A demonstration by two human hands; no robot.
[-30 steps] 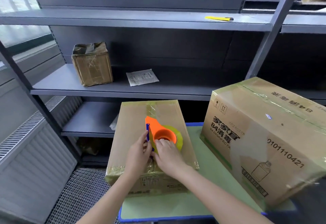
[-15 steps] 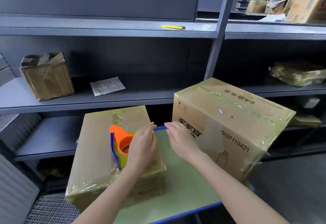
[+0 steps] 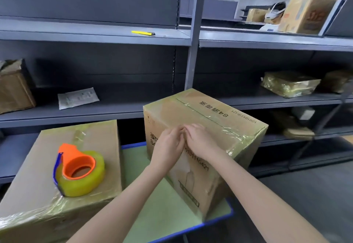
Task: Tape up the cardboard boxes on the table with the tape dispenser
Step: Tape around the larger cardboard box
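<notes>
**Dispenser lies left of the printed box, out of both hands**

Both hands are on the printed box [image 3: 219,112], at the upper edge of the side facing the person. The left hand [image 3: 168,147] and right hand [image 3: 200,141] meet there with fingers bent and tips together on the glossy tape. I cannot tell whether they are pinching a loose end or only pressing it down. Neither holds the tool.

The tape dispenser [image 3: 78,170] lies well to the left of the printed box, on top of the smaller box [image 3: 91,133]. It rests on its side with the roll's core facing up. Its long axis runs from the roll, nearer the person, to the orange handle tip, which points toward the shelving [image 3: 95,38]. The blue blade strip is on the side turned away from the printed box.

The left hand is the nearer one. I judge that a sideways reach left from the printed box would fetch the dispenser, and nothing stands in that path. A strip of bare green surface [image 3: 158,214] separates the two boxes.

The printed box is turned at an angle, and its near lower corner sits close to the surface's blue rim, so a push toward the person has little room. Behind the printed box the shelving stands near. The top of the printed box is open above, with a seam running along its length.
</notes>
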